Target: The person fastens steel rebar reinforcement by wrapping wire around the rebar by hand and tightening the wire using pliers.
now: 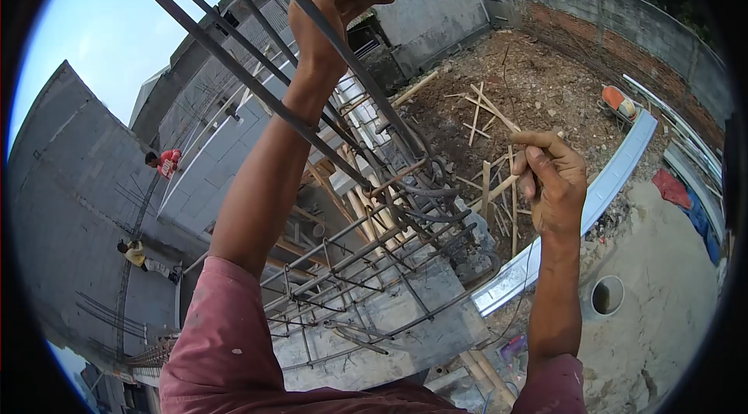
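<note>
Beyond several upright steel bars (257, 94), my left hand (335, 12) is raised at the top centre, its fingers stretched to the right and slightly apart. One bar crosses in front of its wrist; nothing shows in its grasp. My right hand (555, 184) is raised at the right, thumb and fingers drawn together. Whatever it pinches, if anything, is too small to tell. Below and between my arms, a cage of tied reinforcing bars (343, 266) lies over a grey concrete surface (421, 336). Bent bar ends (428, 192) cluster at the foot of the upright bars.
Two people work at the left, one in a red shirt (165, 163), one in a yellow top (135, 254), beside block walls (226, 141). Far below on the right are loose timber (487, 188), a long metal sheet (608, 188), a wheelbarrow (619, 102) and a round pipe opening (607, 295).
</note>
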A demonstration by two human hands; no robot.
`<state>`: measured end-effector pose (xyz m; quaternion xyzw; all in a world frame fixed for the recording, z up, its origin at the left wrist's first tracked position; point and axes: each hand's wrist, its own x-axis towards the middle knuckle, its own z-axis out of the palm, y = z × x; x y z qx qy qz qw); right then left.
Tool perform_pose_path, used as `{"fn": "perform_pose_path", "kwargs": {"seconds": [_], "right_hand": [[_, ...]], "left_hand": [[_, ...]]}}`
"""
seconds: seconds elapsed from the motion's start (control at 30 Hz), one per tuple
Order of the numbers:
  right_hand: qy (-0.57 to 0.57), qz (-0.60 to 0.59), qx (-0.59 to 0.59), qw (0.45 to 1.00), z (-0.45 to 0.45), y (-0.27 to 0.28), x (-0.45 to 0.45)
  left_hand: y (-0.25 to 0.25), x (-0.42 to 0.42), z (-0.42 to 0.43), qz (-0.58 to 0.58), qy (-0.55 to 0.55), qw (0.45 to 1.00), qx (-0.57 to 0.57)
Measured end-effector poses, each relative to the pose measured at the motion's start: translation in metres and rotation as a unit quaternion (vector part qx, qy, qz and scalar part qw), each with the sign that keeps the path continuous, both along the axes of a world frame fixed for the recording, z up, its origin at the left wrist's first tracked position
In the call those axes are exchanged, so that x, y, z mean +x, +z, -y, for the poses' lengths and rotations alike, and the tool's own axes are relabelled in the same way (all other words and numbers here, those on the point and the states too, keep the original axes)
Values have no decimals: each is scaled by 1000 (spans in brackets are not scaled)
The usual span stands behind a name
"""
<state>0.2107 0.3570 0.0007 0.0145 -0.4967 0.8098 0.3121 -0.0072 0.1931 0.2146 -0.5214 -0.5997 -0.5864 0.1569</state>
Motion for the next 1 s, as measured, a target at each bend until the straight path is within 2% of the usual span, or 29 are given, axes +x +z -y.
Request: {"fn": "perform_pose_path", "kwargs": {"seconds": [0.07,0.13,0.17,0.23,0.27,0.33,0.37,0.4,0.5,0.53,0.6,0.63,0.7,0.73,0.77,0.83,0.97,1.0], "right_hand": [[25,-98,-21,995,3,32,-15],[51,-73,23,996,2,55,-31],[68,-49,54,995,2,64,-38],[93,-44,85,991,0,81,-57],[65,-52,102,991,5,95,-65],[39,-60,131,989,13,126,-76],[3,-107,153,983,17,146,-78],[-34,-156,173,972,20,167,-82],[-83,-240,229,940,27,228,-102],[-87,-246,240,935,36,248,-99],[-86,-149,276,946,62,286,-94],[-92,-153,287,941,73,299,-97],[-188,-231,258,919,90,319,-108],[-195,-243,201,929,84,317,-117],[-200,-248,213,924,87,325,-109],[-381,-344,179,839,97,333,-90],[-419,-322,241,814,130,353,-48],[-441,-314,281,793,139,355,-44]], "left_hand": [[-1,-1,4,-10,-15,1000,11],[-2,-7,6,-17,-67,996,-47],[-5,-17,6,-13,-64,997,-35],[-13,-32,5,33,-260,964,-30],[-13,-22,3,60,-205,977,-3],[-10,-7,2,99,-210,972,44],[-8,-3,1,133,-216,964,78],[-8,3,-3,70,-162,978,110],[-6,-7,-2,105,-159,978,82],[-5,-4,-1,122,-143,978,87],[-2,-1,-2,140,-127,978,90],[-2,-1,-3,166,-104,977,82],[-4,-1,-2,151,-118,976,108],[-4,2,-1,155,-129,972,121],[-5,2,-2,158,-141,968,133],[-8,-3,-4,146,-169,961,165],[-8,-10,-5,148,-138,967,157],[-13,-16,-9,96,-97,976,169]]}}
